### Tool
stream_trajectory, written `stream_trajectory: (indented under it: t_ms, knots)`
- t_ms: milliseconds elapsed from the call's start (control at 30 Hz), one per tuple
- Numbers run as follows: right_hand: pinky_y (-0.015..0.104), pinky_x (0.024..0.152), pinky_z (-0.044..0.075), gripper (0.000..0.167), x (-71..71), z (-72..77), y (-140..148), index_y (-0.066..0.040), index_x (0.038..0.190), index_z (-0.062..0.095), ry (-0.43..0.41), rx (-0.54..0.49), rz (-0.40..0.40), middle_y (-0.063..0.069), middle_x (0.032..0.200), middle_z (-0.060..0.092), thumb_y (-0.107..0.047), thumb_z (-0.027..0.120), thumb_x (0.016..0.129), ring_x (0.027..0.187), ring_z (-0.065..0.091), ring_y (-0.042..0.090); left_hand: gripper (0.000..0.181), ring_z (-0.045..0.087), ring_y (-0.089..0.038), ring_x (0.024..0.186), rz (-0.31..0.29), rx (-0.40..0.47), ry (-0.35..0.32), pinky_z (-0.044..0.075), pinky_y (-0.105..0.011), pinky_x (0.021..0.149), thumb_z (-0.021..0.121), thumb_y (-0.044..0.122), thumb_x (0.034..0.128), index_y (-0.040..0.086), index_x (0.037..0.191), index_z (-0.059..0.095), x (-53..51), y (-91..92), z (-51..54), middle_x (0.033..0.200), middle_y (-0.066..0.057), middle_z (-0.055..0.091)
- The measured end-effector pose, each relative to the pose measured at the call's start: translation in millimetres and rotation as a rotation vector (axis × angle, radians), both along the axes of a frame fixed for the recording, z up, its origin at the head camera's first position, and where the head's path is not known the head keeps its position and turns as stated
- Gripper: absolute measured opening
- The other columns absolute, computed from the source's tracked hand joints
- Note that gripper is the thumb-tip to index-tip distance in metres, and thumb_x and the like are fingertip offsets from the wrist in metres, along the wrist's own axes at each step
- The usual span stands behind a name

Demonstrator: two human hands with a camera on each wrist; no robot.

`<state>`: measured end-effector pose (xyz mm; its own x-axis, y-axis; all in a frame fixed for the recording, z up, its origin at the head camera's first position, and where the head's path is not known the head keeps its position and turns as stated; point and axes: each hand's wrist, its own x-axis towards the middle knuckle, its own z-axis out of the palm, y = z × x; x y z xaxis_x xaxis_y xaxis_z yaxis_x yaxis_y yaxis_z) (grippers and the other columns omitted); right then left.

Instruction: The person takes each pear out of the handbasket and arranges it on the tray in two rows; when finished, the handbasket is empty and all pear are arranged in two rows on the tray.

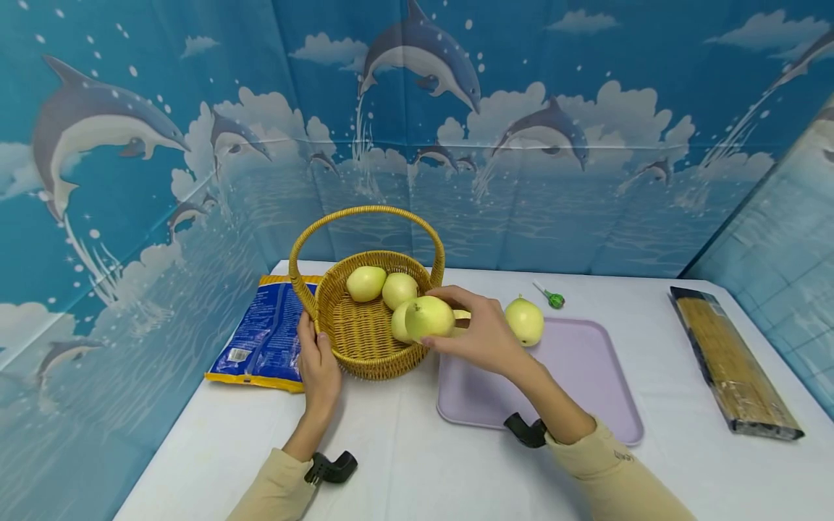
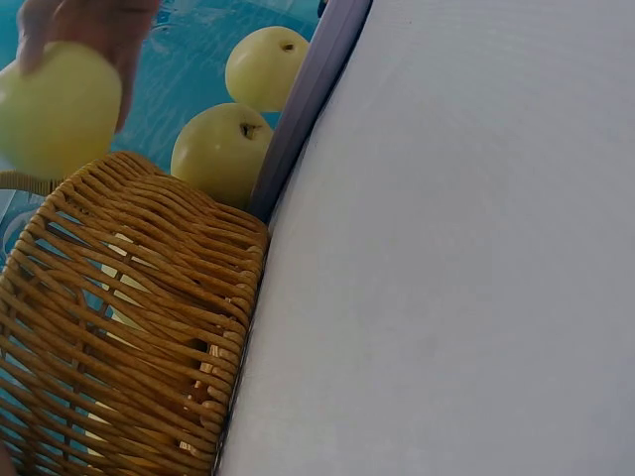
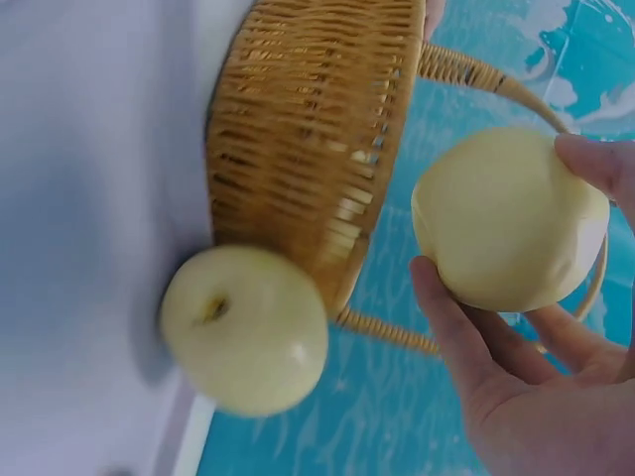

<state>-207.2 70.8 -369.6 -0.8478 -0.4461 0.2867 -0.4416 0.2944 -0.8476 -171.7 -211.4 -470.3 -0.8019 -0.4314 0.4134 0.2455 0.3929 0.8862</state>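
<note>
My right hand (image 1: pixel 478 329) grips a yellow-green pear (image 1: pixel 430 319) over the right rim of a woven wicker basket (image 1: pixel 376 367). In the right wrist view, the fingers and thumb hold this pear (image 3: pixel 511 220) around its sides. Several pears lie in the basket, among them one pear (image 1: pixel 366 284) at the back; the held one partly covers another. My left hand (image 1: pixel 319 373) holds the basket's left side beside the handle base. On the lilac tray (image 1: pixel 580 369), a pear (image 1: pixel 524 322) sits at the back, and another is mostly hidden behind my right hand.
A blue and yellow packet (image 1: pixel 260 340) lies left of the basket, partly behind it. Behind the tray is a small green item with a pale stick (image 1: pixel 554 299). At the right lies a long brown wrapped pack (image 1: pixel 736 365). A dolphin-print curtain (image 1: pixel 417 195) stands behind the white table.
</note>
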Motion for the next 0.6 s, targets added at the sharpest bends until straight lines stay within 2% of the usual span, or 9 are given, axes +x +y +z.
stream_trajectory:
  t_ms: [267,500,600]
  knots:
    - [0.040,0.096,0.062,0.060,1.7,-10.0,47,-0.022,0.138,0.067,-0.065,0.040,-0.103,0.003,0.137,0.068,-0.032,0.091,0.084,0.122,0.069,0.026,0.055,0.032,-0.026,0.158,0.008,0.010,-0.019,0.031,-0.047,0.127,0.033,0.010,0.1137,0.010,0.168,0.022,2.1,-0.6,-1.0,0.172,-0.012,0.030]
    - [0.035,0.096,0.062,0.063,9.0,-14.4,87,-0.015,0.142,0.065,-0.074,0.100,-0.248,0.013,0.133,0.070,-0.039,0.087,0.088,0.122,0.069,0.029,0.056,0.034,-0.026,0.157,0.000,0.005,-0.006,0.032,-0.047,0.127,0.033,0.009,0.1136,0.012,0.168,0.023,2.2,-0.6,-0.6,0.171,-0.011,0.032]
    - [0.041,0.095,0.062,0.066,13.1,-12.3,104,-0.013,0.144,0.063,-0.063,0.159,-0.329,0.015,0.131,0.072,-0.044,0.084,0.089,0.122,0.069,0.032,0.056,0.035,-0.025,0.156,-0.001,0.001,-0.010,0.032,-0.047,0.127,0.033,0.010,0.1139,0.013,0.168,0.023,1.7,-0.3,-0.1,0.171,-0.010,0.033]
